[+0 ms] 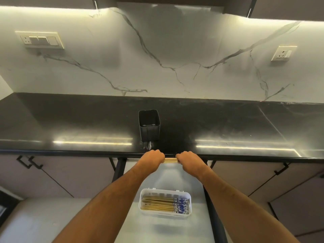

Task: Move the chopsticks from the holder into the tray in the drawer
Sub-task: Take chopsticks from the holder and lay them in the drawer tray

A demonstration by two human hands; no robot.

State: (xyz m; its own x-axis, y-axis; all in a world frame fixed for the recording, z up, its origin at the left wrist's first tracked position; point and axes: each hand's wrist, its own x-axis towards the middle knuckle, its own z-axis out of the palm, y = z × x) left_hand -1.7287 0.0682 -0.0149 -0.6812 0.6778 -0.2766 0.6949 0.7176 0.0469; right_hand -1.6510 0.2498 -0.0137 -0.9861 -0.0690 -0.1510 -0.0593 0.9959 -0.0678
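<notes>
A bundle of wooden chopsticks (170, 160) is held level between my two fists, just in front of the counter's front edge. My left hand (152, 157) grips its left end and my right hand (188, 159) grips its right end. Behind them a black square holder (149, 125) stands upright on the counter and looks empty inside. Below my forearms, a white tray (145, 192) lies in the open drawer (175, 228), holding several chopsticks with blue patterned ends to the right.
The black countertop (228, 123) runs the full width, with a marble backsplash and two socket plates (40, 40) (283, 53) behind. Cabinet doors with black handles (29, 162) flank the drawer; the drawer's dark side rail (213, 207) runs along its right.
</notes>
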